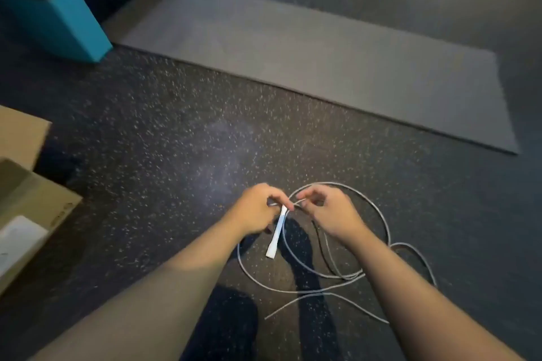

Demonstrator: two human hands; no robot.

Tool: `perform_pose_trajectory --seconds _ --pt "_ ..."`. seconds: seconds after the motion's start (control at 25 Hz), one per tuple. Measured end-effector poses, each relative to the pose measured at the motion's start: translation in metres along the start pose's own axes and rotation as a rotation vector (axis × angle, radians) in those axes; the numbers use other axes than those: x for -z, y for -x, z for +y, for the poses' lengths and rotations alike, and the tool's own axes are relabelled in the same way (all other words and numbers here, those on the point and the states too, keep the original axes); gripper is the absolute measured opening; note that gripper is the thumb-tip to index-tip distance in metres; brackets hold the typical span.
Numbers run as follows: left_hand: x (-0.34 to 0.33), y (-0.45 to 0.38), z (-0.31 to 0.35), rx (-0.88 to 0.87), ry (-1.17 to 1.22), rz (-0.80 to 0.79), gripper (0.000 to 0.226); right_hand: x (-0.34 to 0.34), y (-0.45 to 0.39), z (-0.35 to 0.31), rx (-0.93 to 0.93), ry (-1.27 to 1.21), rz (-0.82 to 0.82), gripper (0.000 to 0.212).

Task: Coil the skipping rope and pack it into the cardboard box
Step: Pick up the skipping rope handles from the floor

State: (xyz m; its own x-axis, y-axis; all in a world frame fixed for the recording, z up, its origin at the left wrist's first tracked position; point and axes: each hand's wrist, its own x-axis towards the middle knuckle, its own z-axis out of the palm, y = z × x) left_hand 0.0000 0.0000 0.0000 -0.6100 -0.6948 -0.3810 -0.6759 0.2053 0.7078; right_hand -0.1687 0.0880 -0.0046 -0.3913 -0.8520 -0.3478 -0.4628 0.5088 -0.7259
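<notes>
Left hand [258, 209] pinches the white handle [277, 233], right hand [328, 211] pinches the rope [378, 214] — loose floor loops could tangle.

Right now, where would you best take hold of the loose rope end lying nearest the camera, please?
Pinch the loose rope end just behind its tip, from above: it lies flat on the floor, clear of the loops and both hands.

— Hands?
— Left hand [258, 209] grips the white handle [277, 231] at its top; right hand [328, 214] pinches the grey skipping rope [384, 223] beside it.
— Rope?
— Loose loops on the speckled floor [176, 126]. Cardboard box [32, 208] open at the left edge.
</notes>
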Motion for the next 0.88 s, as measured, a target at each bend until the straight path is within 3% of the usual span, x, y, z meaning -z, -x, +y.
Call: perform_pose_trajectory --seconds 0.12,0.24,0.36,0.48,0.6,0.72,0.8,0.88 --pt "-0.081 -0.031 -0.065 0.067 -0.229 0.006 0.015 -0.060 -0.026 0.070 0.015 0.148 -0.014 0.014" --pt "-0.133 -0.046 -0.089 0.234 -0.322 0.067 0.039 -0.086 -0.040 0.103 -0.006 0.187 -0.010 0.015" --pt "-0.145 -0.054 -0.085 0.217 -0.339 0.116 0.036 -0.077 -0.046 0.102 0.090 0.246 0.032 0.016" --pt "-0.111 -0.057 -0.065 0.131 -0.344 0.113 0.022 -0.035 -0.046 0.072 0.234 0.364 0.097 0.018" --pt "-0.034 -0.064 -0.025 -0.038 -0.378 0.127 0.008 0.025 -0.058 0.035 0.432 0.625 0.144 0.037" --pt "0.031 -0.061 0.015 -0.220 -0.401 0.111 0.004 0.060 -0.063 0.004 0.433 0.770 0.123 0.046" --pt "0.056 -0.053 0.031 -0.318 -0.418 0.122 0.006 0.069 -0.062 -0.010 0.439 0.725 0.115 0.041" --pt "0.071 -0.046 0.041 -0.364 -0.438 0.126 0.010 0.076 -0.053 -0.027 0.454 0.443 0.072 0.026"
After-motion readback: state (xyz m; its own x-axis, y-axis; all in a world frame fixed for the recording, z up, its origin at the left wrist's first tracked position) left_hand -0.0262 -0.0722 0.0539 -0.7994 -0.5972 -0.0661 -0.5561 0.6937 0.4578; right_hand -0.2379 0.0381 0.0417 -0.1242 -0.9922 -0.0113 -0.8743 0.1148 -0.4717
